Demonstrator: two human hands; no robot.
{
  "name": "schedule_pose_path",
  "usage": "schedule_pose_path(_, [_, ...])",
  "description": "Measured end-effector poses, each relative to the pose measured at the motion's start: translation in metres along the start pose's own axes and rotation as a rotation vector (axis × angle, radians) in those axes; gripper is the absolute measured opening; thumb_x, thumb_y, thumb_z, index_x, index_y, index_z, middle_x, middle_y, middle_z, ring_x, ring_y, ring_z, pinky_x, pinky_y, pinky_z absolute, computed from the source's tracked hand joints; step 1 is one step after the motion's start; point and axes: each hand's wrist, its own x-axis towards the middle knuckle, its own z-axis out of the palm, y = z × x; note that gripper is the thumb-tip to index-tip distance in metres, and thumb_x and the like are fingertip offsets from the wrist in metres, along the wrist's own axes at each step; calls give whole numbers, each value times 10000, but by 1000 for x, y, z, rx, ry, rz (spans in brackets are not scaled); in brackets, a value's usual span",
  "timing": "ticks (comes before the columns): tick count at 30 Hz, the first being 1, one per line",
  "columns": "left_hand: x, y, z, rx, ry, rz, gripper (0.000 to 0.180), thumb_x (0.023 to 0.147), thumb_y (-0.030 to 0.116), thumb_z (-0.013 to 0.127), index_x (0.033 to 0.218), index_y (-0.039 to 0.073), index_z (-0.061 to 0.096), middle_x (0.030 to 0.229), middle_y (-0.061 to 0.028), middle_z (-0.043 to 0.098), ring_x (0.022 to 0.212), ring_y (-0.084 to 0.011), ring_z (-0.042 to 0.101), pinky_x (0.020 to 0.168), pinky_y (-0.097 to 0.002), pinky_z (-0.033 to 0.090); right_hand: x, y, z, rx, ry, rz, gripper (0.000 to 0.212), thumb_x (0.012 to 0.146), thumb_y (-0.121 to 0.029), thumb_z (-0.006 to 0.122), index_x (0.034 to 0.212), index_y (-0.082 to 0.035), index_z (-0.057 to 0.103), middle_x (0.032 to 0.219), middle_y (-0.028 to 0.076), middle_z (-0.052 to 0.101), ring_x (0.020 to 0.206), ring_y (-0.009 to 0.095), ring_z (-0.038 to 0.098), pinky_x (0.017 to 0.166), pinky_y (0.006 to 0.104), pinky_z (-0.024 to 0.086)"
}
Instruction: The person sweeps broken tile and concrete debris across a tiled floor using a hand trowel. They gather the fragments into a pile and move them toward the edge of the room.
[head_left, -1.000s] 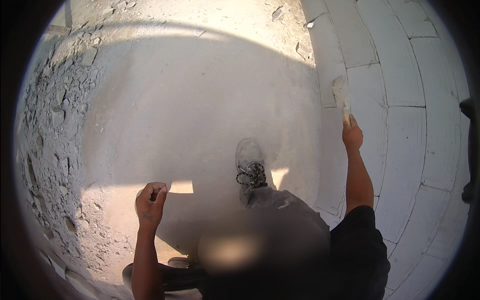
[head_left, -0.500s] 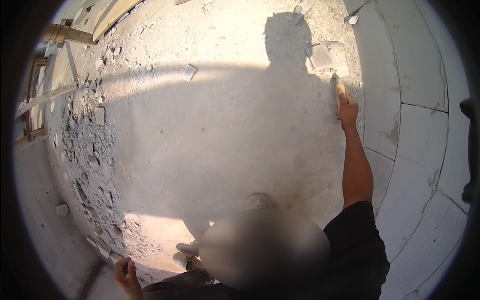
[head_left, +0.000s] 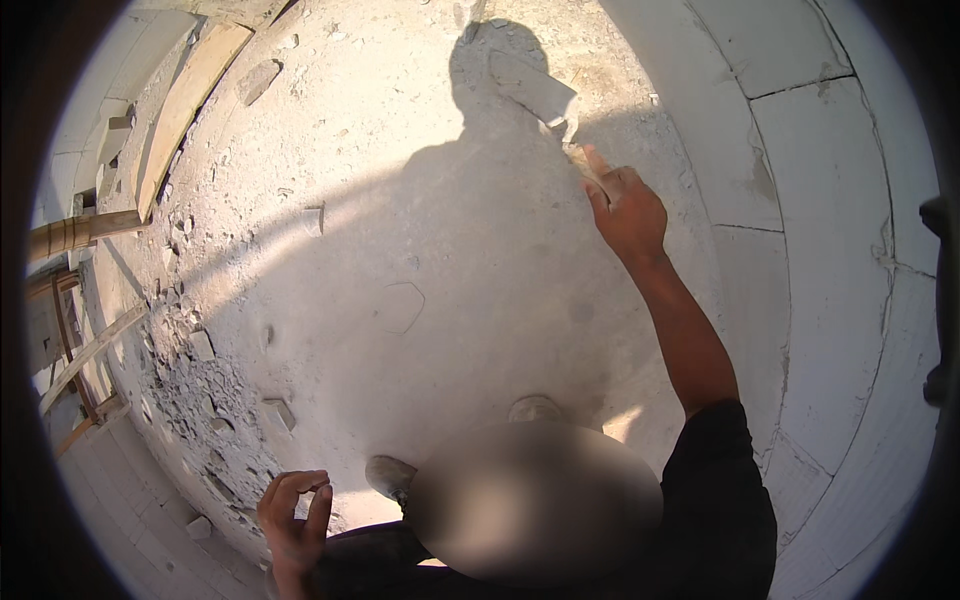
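Right hand [head_left: 628,212] at 1 o'clock, fingers closed round a trowel [head_left: 540,90] held out over the dusty floor [head_left: 420,250], near the block wall [head_left: 830,230]. Left hand [head_left: 295,515] at 7 o'clock, loosely curled, empty. Judged mid-carry; next move calls for steadying the blade

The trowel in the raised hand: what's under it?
The trowel, held by the right hand, hangs over dusty concrete floor crossed by the person's shadow. The patch directly beneath its blade is covered. The white block wall stands beside it.
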Motion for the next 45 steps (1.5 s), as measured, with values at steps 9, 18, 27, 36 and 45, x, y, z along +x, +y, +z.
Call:
schedule_pose_path(9, [4,2,10,-88,71,-6,112,859,12,697,970,1,689,858,-118,704,781,-220,680,722,-320,529,-16,76,53,127,19,428,574,969,-385,613,1501,-223,472,1016,204,689,947,391,687,821,483,554])
schedule_pose_path(18, [-41,-52,-27,220,107,-135,193,935,94,728,1093,-17,723,976,-147,735,845,-237,696,725,-324,564,-128,26,-28,535,-328,632,499,958,-354,664,1392,-119,587,1313,189,646,1164,328,652,970,389,512])
schedule_pose_path(27, [-192,-127,-83,332,497,-785,329,995,254,632,1195,-8,636,970,-112,704,795,-235,668,681,-350,530,-255,115,-87,128,30,639,389,955,-246,704,1304,-78,670,1071,191,717,957,270,708,847,353,542])
schedule_pose_path(36, [-190,-138,-79,123,512,-866,371,1006,291,615,1227,-5,583,969,-112,694,762,-250,656,666,-371,521,-286,158,-88,48,42,662,350,924,-176,742,1251,-55,705,976,163,735,842,230,706,781,321,547])
schedule_pose_path(45, [-158,-126,-78,147,493,-822,471,988,243,663,1327,-55,528,984,-178,695,812,-246,668,678,-362,550,-156,153,-64,201,132,774,368,909,-236,750,1236,-73,713,1136,200,723,1021,266,719,883,333,559])
